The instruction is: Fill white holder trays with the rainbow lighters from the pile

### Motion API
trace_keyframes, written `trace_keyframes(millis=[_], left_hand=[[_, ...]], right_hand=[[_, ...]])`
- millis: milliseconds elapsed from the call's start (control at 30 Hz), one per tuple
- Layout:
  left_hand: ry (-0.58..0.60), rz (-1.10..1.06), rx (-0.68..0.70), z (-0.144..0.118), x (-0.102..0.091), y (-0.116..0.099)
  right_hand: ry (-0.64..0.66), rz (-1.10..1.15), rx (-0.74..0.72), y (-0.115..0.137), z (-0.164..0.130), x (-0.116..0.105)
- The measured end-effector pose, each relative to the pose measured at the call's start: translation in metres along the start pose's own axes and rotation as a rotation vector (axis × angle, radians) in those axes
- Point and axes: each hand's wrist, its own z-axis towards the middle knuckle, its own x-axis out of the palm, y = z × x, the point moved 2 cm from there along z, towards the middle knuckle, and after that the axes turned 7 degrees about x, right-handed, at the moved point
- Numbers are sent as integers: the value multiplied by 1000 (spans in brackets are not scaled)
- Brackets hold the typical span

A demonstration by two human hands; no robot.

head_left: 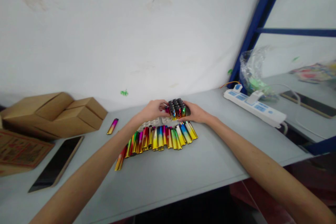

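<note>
Both hands hold a tight bunch of upright lighters [177,109] with black tops and shiny coloured bodies. My left hand [152,109] presses its left side, my right hand [195,112] its right side. The bunch stands over a white tray [148,124] near the wall. Just in front of it lies a row of several metallic rainbow-coloured lighters [160,138], flat on the grey table [183,168]. One more lighter [112,126] lies apart to the left.
Folded cardboard boxes [55,113] and a printed carton [21,150] sit at the left, with a dark phone [56,164] beside them. A white power strip [253,106] and a plastic bag [253,73] lie at the right by a blue frame post [258,17].
</note>
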Motion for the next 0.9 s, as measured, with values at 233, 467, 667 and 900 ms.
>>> trace_keyframes(millis=[233,467,667,900], left_hand=[[-136,-59,-56,-10,-8,-19],[-75,-163,-139,-51,-18,-44],[83,41,-137,-69,9,-51],[112,211,-135,-67,15,-57]], right_hand=[[-6,15,-10,3,-1,-3],[-4,15,3,1,-1,-1],[-4,-4,20,2,0,-2],[7,18,0,5,0,-3]])
